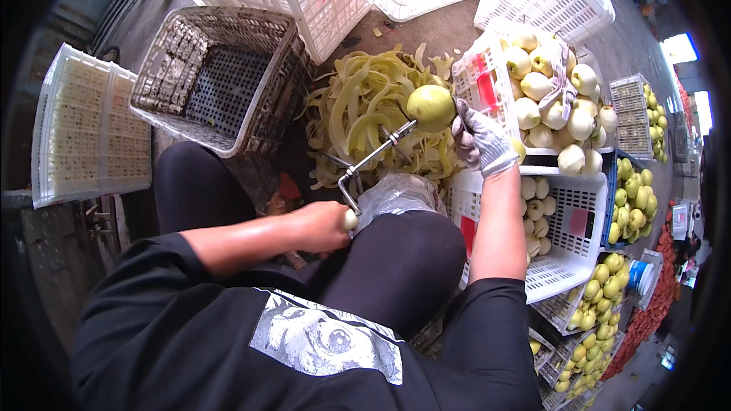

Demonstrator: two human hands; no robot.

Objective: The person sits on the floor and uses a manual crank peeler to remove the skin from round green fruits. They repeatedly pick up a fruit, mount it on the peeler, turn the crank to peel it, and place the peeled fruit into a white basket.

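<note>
My left hand (322, 227), bare, is closed around the pale handle (350, 220) of a hand-cranked metal peeler (377, 151). At the far end of its shaft sits a yellow-green pear (431, 108) with its skin on. My right hand (483, 140), in a light knitted glove, is at the pear's right side with fingertips against it; whether it grips the fruit is unclear. Long strips of peel (365, 97) lie heaped under and behind the peeler. Clear plastic wrap (400, 194) covers something by my knee.
A crate (485, 85) piled with peeled pears stands right, a white crate (571, 274) with more peeled ones nearer. A dirty, dark-stained crate (268, 91) stands left. Unpeeled pears (634, 194) fill a blue crate farther right. White crates (325, 0) stand beyond the peel heap.
</note>
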